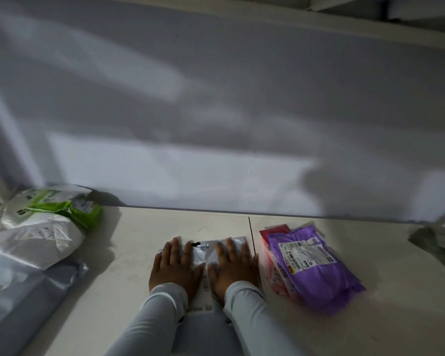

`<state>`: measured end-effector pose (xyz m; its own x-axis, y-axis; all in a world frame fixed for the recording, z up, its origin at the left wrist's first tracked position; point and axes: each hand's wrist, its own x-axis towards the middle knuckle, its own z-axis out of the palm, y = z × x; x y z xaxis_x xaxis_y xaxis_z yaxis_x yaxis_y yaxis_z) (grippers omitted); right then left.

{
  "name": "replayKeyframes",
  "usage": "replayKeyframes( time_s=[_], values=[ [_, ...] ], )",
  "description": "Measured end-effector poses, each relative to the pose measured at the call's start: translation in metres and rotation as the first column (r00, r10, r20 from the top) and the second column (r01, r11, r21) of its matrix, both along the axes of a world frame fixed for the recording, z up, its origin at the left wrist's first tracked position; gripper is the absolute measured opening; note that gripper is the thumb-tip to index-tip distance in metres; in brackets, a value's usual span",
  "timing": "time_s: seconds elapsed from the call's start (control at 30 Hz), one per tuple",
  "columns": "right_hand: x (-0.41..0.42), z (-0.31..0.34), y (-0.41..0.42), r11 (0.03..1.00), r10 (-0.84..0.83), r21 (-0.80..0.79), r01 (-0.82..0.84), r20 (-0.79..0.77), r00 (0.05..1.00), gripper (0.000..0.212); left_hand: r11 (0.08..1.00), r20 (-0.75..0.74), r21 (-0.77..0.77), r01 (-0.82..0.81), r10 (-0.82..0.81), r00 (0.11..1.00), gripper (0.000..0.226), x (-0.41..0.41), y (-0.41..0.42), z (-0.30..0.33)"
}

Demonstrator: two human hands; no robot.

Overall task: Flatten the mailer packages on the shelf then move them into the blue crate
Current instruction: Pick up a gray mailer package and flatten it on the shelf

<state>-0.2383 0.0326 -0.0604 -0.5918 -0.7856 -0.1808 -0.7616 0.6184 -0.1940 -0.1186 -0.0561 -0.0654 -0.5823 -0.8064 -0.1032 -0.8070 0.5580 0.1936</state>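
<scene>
A grey mailer package (205,253) lies on the white shelf (129,253) in front of me. My left hand (174,265) lies flat on its left half with fingers spread. My right hand (234,267) lies flat on its right half, palm down. Both hands cover most of the mailer; only its middle and far edge show. To the right, a purple mailer (316,268) with a white label rests on a red-pink mailer (272,253). The blue crate is not in view.
At the left sits a heap of white and grey mailers (31,242), with a green and white one (62,209) on top. A crumpled grey mailer (437,242) lies at the far right. The white back wall (216,124) rises behind the shelf.
</scene>
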Motion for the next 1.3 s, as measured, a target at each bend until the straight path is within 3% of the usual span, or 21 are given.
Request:
replayKeyframes(
  time_s=[0.23, 0.4, 0.53, 0.87, 1.13, 1.3],
  values=[
    [0.002, -0.005, -0.007, 0.959, 0.281, -0.008, -0.282, -0.084, 0.956, 0.072, 0.999, 0.007, -0.040, 0.013, -0.013, 1.000, 0.074, -0.001, -0.004, -0.007],
    [0.002, -0.004, -0.008, 0.972, 0.235, 0.003, -0.237, -0.112, 0.965, 0.063, 0.998, -0.009, -0.064, 0.027, -0.028, 1.000, 0.081, 0.000, -0.005, -0.008],
    [0.001, -0.003, -0.010, 0.979, 0.204, 0.004, -0.205, -0.119, 0.972, 0.063, 0.998, -0.013, -0.056, 0.032, -0.033, 0.999, 0.065, -0.002, -0.009, -0.007],
    [-0.001, -0.001, -0.013, 0.983, 0.185, 0.011, -0.185, -0.149, 0.971, 0.057, 0.998, -0.013, -0.049, 0.045, -0.045, 0.999, 0.058, -0.001, -0.014, -0.008],
    [-0.002, 0.002, -0.015, 0.982, 0.180, 0.072, -0.173, -0.105, 0.978, 0.055, 0.999, 0.190, -0.046, -0.010, 0.018, 0.982, 0.065, -0.004, 0.008, 0.025],
    [-0.002, 0.005, -0.019, 0.983, 0.150, 0.120, -0.141, -0.069, 0.986, 0.050, 0.989, 0.114, 0.146, 0.033, -0.050, 0.992, 0.062, 0.009, 0.071, 0.034]
  ],
)
